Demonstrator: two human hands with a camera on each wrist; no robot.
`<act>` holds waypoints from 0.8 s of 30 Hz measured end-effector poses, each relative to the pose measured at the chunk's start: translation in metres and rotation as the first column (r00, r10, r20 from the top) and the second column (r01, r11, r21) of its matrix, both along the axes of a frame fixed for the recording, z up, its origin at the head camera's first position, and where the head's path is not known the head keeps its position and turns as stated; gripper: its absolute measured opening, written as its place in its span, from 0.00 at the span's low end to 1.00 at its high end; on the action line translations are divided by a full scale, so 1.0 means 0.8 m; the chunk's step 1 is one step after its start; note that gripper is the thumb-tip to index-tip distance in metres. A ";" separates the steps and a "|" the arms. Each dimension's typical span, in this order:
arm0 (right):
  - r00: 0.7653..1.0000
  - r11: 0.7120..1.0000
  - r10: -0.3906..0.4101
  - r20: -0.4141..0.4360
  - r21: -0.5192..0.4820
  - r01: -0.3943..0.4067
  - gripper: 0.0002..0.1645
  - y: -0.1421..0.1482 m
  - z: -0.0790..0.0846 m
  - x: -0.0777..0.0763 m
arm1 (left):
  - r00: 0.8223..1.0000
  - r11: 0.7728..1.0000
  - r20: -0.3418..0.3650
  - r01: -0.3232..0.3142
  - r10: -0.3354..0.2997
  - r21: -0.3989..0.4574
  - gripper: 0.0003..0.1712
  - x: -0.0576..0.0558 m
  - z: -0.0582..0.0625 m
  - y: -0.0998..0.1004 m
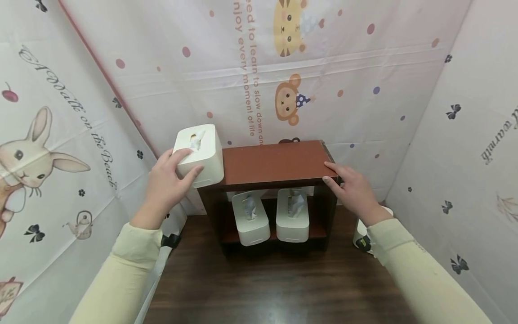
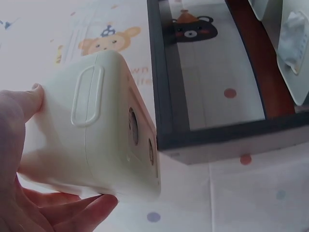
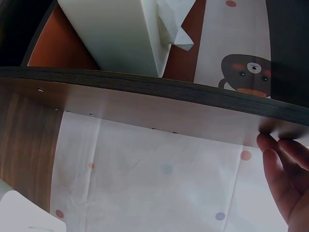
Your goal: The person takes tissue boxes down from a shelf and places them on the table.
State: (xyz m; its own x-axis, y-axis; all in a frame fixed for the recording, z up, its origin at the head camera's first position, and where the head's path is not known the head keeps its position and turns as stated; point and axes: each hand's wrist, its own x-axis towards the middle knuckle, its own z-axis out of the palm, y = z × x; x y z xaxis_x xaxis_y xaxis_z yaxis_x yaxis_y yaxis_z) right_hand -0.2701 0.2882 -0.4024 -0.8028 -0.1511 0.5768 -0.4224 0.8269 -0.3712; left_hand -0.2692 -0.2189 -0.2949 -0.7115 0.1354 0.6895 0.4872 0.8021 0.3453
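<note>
Upper tissue box is gripped between thumb and fingers of the left hand, opened about to the box's width, and is held tilted above the shelf unit's left end, partly past the edge; contact below cannot be told. If released there, a tip onto the surface could be caused by the overhang. Right end touched by the right hand, fingers loosely extended, nothing grasped; if pushed unevenly, the lower tissue boxes might be jostled.
</note>
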 end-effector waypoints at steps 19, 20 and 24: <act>1.000 1.000 0.008 0.004 -0.006 -0.008 0.34 -0.001 0.004 0.003 | 0.994 0.994 0.024 -0.104 0.103 0.030 0.29 0.009 -0.018 -0.058; 1.000 1.000 0.010 0.004 -0.008 -0.010 0.34 -0.001 0.004 0.003 | 0.993 0.993 0.029 -0.111 0.110 0.030 0.30 0.010 -0.020 -0.062; 1.000 1.000 0.008 0.013 -0.009 -0.008 0.34 -0.002 0.003 0.004 | 0.987 0.988 0.062 -0.152 0.151 0.022 0.31 0.015 -0.026 -0.077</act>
State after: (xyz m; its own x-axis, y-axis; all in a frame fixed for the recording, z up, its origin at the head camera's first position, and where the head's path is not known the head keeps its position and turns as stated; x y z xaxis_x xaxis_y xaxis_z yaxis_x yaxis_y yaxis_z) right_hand -0.2672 0.2869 -0.3999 -0.8090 -0.1527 0.5677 -0.4241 0.8203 -0.3838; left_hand -0.2573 -0.2809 -0.3157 -0.7626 0.0053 0.6469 0.3385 0.8554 0.3920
